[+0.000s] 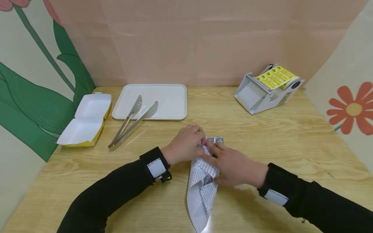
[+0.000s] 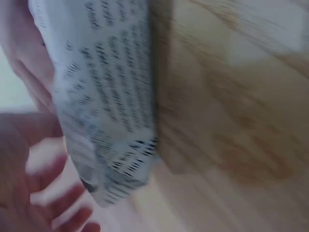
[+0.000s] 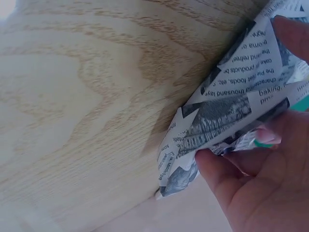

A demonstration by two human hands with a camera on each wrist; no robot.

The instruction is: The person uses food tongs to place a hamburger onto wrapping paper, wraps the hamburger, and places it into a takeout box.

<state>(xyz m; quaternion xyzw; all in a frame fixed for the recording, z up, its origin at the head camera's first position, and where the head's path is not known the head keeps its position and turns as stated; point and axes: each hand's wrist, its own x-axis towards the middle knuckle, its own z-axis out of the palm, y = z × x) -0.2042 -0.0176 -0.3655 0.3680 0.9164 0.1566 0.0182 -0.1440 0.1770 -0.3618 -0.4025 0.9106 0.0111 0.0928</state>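
A long bundle of newsprint wrapping paper (image 1: 201,184) lies on the table between the two hands, its lower end tapering to a plain pale flap. What is inside it, if anything, cannot be seen. My left hand (image 1: 186,144) holds the paper near its far end, fingers bent over it. From the right, my right hand (image 1: 234,165) grips the same paper, fingers across the top and thumb at the side. In the right wrist view the right thumb (image 3: 217,171) presses along a folded edge of the paper (image 3: 217,121). The left wrist view is blurred, with the left fingers (image 2: 63,208) curled beside the paper (image 2: 111,72).
Metal tongs (image 1: 125,129) lean on a white tray (image 1: 172,103) at the back left. Left of them stands an open yellow-and-white food box (image 1: 84,126). At the back right is a label dispenser (image 1: 269,89) with yellow stickers. A pinkish sheet (image 1: 198,45) backs the wooden table (image 1: 291,139).
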